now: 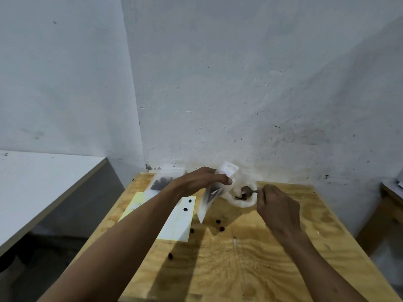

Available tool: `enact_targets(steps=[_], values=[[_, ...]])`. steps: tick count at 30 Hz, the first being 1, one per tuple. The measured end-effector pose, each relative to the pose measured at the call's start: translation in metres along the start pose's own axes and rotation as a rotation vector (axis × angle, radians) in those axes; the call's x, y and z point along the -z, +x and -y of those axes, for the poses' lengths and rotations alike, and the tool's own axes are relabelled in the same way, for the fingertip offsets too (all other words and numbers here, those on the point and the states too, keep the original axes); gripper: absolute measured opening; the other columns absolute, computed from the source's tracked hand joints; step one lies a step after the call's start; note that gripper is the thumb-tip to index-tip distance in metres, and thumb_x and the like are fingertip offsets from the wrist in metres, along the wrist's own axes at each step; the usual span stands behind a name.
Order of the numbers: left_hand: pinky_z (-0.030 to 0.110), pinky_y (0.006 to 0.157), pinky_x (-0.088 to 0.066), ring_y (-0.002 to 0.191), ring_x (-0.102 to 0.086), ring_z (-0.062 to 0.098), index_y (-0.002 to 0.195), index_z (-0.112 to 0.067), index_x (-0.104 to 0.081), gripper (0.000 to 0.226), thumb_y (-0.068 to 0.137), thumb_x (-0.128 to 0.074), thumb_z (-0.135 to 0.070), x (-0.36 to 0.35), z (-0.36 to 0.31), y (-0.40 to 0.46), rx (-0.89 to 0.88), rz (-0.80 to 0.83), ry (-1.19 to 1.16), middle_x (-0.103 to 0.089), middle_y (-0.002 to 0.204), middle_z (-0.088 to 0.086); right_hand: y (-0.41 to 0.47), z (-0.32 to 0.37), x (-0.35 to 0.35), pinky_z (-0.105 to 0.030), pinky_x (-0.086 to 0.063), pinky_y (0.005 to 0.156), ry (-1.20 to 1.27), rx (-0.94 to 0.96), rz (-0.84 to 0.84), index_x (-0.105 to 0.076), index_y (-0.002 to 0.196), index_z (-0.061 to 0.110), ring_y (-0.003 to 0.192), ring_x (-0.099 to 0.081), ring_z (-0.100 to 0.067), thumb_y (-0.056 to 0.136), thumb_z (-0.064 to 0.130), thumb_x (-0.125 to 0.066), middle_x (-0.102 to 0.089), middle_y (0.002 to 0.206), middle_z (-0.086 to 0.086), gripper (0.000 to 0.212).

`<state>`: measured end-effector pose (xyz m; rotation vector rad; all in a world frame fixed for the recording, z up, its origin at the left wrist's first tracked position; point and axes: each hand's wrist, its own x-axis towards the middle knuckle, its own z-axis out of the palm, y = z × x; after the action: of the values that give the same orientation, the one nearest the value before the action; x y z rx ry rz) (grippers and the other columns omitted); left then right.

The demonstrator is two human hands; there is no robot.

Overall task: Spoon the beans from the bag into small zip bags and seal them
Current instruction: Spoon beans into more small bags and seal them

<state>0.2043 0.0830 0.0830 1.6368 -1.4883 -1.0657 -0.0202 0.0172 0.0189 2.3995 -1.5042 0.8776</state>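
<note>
Grey-white scuffed plaster wall [239, 83] rises behind a pale plywood table [250, 258], the landmark. Left of the table stands a white counter [43, 182]. On its far edge sits a crumpled clear plastic bean bag [242, 202]; the right hand [279, 208] grips a metal spoon [247, 191] dipped into it. Just left, the left hand [200, 182] pinches a small clear zip bag [209, 199] upright. Loose dark beans [218, 221] dot the tabletop.

Spoon [247, 191] in bag [242, 198]; zip bag [210, 196] left; loose beans [219, 225] in front on table [250, 258].
</note>
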Motion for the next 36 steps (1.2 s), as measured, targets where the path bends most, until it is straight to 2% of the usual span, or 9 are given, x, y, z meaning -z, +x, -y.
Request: enact_targets(steps=[5,9,14,18,20,23,26,32,36], values=[[0.020,0.083,-0.040,0.101,-0.059,-0.002,0.105,-0.033,-0.068,0.013,0.092,-0.067,-0.037,-0.015,-0.007,-0.006,-0.024,0.053,0.057,-0.066,0.108,-0.018,-0.005,0.007,-0.002,-0.035,-0.041,0.060,0.085,-0.254,0.049,-0.065,0.086,0.001,0.073,-0.066,-0.040,0.100,0.023,-0.046,-0.070,0.083,-0.016,0.032],[0.032,0.100,-0.044,0.110,-0.062,0.009,0.110,-0.036,-0.070,0.029,0.083,-0.071,-0.047,-0.027,-0.003,-0.008,-0.032,0.047,0.049,-0.070,0.115,-0.014,-0.006,0.017,-0.005,-0.035,-0.038,0.063,0.156,-0.322,0.062,-0.065,0.092,0.002,0.081,-0.066,-0.039,0.101,0.026,-0.045,-0.071,0.089,-0.016,0.032],[0.044,0.108,-0.045,0.112,-0.063,0.018,0.110,-0.025,-0.074,0.051,0.072,-0.073,-0.058,-0.037,0.003,0.003,0.021,-0.018,0.021,-0.071,0.120,-0.005,-0.011,0.022,-0.005,-0.033,-0.037,0.059,0.198,-0.310,0.067,-0.064,0.089,0.003,0.072,-0.062,-0.035,0.102,0.024,-0.042,-0.070,0.084,-0.015,0.033],[0.048,0.105,-0.046,0.106,-0.066,0.024,0.098,-0.014,-0.077,0.053,0.070,-0.074,-0.059,-0.041,-0.002,0.015,0.045,-0.157,-0.088,-0.074,0.109,0.005,-0.017,0.018,-0.004,-0.031,-0.033,0.056,0.232,-0.305,0.053,-0.065,0.094,0.003,0.062,-0.048,-0.025,0.102,0.023,-0.043,-0.069,0.079,-0.011,0.031],[0.048,0.103,-0.045,0.108,-0.065,0.029,0.100,-0.010,-0.076,0.058,0.069,-0.073,-0.059,-0.041,-0.010,0.019,0.009,-0.155,-0.158,-0.073,0.113,0.011,-0.020,0.017,-0.008,-0.031,-0.034,0.054,0.257,-0.343,0.051,-0.063,0.086,0.006,0.060,-0.048,-0.025,0.101,0.024,-0.044,-0.066,0.075,-0.011,0.030],[0.040,0.097,-0.048,0.104,-0.068,0.029,0.101,-0.006,-0.077,0.046,0.080,-0.072,-0.047,-0.039,-0.020,0.021,-0.046,-0.075,-0.228,-0.073,0.114,0.016,-0.020,0.013,-0.014,-0.029,-0.030,0.050,0.386,-0.514,0.074,-0.056,0.072,0.008,0.057,-0.048,-0.026,0.101,0.024,-0.044,-0.057,0.066,-0.009,0.036],[0.043,0.094,-0.049,0.102,-0.066,0.034,0.088,-0.011,-0.076,0.045,0.073,-0.075,-0.054,-0.034,-0.018,0.022,-0.018,-0.065,-0.188,-0.072,0.106,0.015,-0.017,0.008,-0.014,-0.030,-0.030,0.051,0.623,-0.739,0.132,-0.054,0.060,0.008,0.053,-0.045,-0.025,0.100,0.021,-0.046,-0.052,0.058,-0.008,0.043],[0.037,0.084,-0.037,0.082,-0.053,0.022,0.061,-0.020,-0.058,0.041,0.072,-0.075,-0.056,-0.015,0.004,0.017,0.039,-0.074,-0.045,-0.054,0.078,0.004,-0.017,-0.003,-0.010,-0.032,-0.036,0.056,0.905,-0.914,0.201,-0.072,0.075,0.006,0.058,-0.049,-0.029,0.097,0.020,-0.049,-0.058,0.062,-0.011,0.035],[0.043,0.105,-0.046,0.106,-0.066,0.023,0.090,-0.019,-0.077,0.055,0.060,-0.078,-0.066,-0.008,0.018,0.018,0.110,-0.156,0.015,-0.074,0.108,0.003,-0.016,-0.007,-0.001,-0.033,-0.034,0.056,0.952,-0.893,0.156,-0.069,0.072,0.007,0.053,-0.044,-0.027,0.096,0.020,-0.050,-0.050,0.056,-0.009,0.034]])
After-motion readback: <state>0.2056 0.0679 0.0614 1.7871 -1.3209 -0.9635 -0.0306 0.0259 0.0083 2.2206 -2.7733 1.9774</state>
